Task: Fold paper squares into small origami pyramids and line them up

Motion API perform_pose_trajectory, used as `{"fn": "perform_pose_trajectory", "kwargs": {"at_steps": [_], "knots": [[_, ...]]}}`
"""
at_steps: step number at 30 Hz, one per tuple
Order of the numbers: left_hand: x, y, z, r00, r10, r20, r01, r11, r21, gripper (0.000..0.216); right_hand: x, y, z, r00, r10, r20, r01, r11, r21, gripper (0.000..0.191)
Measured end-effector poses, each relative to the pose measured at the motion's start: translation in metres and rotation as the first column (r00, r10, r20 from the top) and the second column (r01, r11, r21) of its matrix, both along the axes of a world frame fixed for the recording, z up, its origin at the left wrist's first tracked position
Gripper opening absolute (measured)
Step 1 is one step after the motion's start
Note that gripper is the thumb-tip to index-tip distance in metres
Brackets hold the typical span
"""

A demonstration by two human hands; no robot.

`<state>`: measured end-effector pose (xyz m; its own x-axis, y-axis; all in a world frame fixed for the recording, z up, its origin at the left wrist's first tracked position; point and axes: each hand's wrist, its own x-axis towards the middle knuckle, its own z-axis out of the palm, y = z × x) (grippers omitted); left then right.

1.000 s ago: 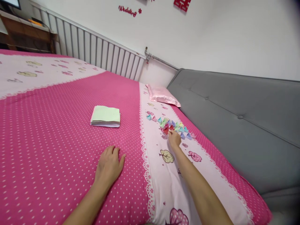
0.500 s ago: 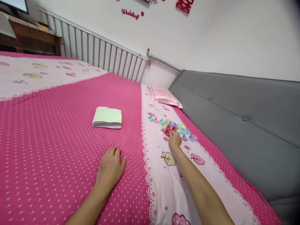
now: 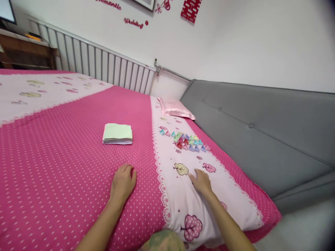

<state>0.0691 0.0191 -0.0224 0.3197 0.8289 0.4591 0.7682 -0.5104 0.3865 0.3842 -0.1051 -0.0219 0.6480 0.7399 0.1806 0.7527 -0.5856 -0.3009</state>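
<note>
My left hand (image 3: 122, 183) lies flat and open on the pink dotted bedsheet (image 3: 65, 157), holding nothing. My right hand (image 3: 201, 181) rests on the pale printed strip of the sheet, fingers stretched forward and nothing in them. Beyond it, a cluster of several small folded paper pieces (image 3: 186, 141) in red, blue, green and pink sits on that strip. A stack of pale green square paper (image 3: 117, 133) lies on the dotted area ahead of my left hand.
A grey padded headboard (image 3: 251, 129) runs along the right side of the bed. A shiny pink pillow (image 3: 175, 108) lies at the far end by a white radiator (image 3: 99, 66). A wooden desk (image 3: 26, 48) stands at far left.
My right hand has drawn back from the folded paper cluster toward me and now rests on the sheet. My left hand has stayed put. The view shifted back slightly.
</note>
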Motion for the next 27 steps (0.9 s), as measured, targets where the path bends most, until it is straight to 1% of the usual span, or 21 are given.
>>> {"fn": "perform_pose_trajectory", "kwargs": {"at_steps": [2, 5, 7, 10, 14, 17, 18, 20, 22, 24, 26, 27], "knots": [[-0.004, -0.006, 0.001, 1.000, -0.015, 0.003, 0.015, 1.000, -0.006, 0.037, -0.013, -0.029, -0.011, 1.000, -0.005, 0.004, 0.005, 1.000, -0.028, 0.054], [-0.009, -0.018, 0.002, 1.000, -0.024, -0.009, 0.024, 1.000, -0.005, 0.037, -0.033, -0.063, -0.029, 0.990, 0.026, 0.137, -0.017, 0.997, -0.072, 0.055], [-0.013, -0.028, 0.001, 0.999, -0.035, -0.023, 0.034, 0.999, -0.013, 0.038, -0.044, -0.078, -0.035, 0.976, 0.035, 0.215, -0.017, 0.997, -0.081, 0.056], [-0.023, -0.046, 0.000, 0.997, -0.064, -0.053, 0.062, 0.998, -0.030, 0.043, -0.056, -0.089, -0.036, 0.952, 0.044, 0.304, -0.023, 0.997, -0.072, 0.056], [-0.046, -0.077, 0.001, 0.988, -0.113, -0.109, 0.110, 0.993, -0.038, 0.046, -0.068, -0.095, -0.031, 0.943, 0.001, 0.333, 0.008, 1.000, -0.027, 0.053], [-0.068, -0.098, 0.005, 0.982, -0.139, -0.126, 0.133, 0.990, -0.057, 0.050, -0.076, -0.099, -0.032, 0.941, -0.038, 0.335, 0.039, 0.999, 0.002, 0.053], [-0.075, -0.103, 0.007, 0.982, -0.152, -0.110, 0.142, 0.986, -0.089, 0.051, -0.079, -0.100, -0.032, 0.941, -0.041, 0.335, 0.041, 0.999, 0.008, 0.053], [-0.085, -0.111, 0.011, 0.984, -0.170, -0.050, 0.157, 0.968, -0.195, 0.053, -0.082, -0.102, -0.033, 0.944, -0.050, 0.326, 0.046, 0.999, 0.019, 0.053], [-0.091, -0.119, 0.016, 0.987, -0.161, 0.016, 0.158, 0.939, -0.306, 0.053, -0.085, -0.102, -0.032, 0.946, -0.060, 0.319, 0.051, 0.998, 0.035, 0.052], [-0.092, -0.129, 0.026, 0.989, -0.136, 0.057, 0.147, 0.916, -0.373, 0.052, -0.086, -0.102, -0.032, 0.944, -0.068, 0.323, 0.050, 0.997, 0.061, 0.052], [-0.089, -0.146, 0.044, 0.987, -0.117, 0.113, 0.154, 0.895, -0.419, 0.056, -0.087, -0.102, -0.032, 0.941, -0.076, 0.331, 0.049, 0.995, 0.089, 0.051], [-0.086, -0.157, 0.058, 0.982, -0.120, 0.145, 0.172, 0.885, -0.433, 0.057, -0.087, -0.102, -0.033, 0.940, -0.079, 0.332, 0.048, 0.994, 0.100, 0.051]]}}
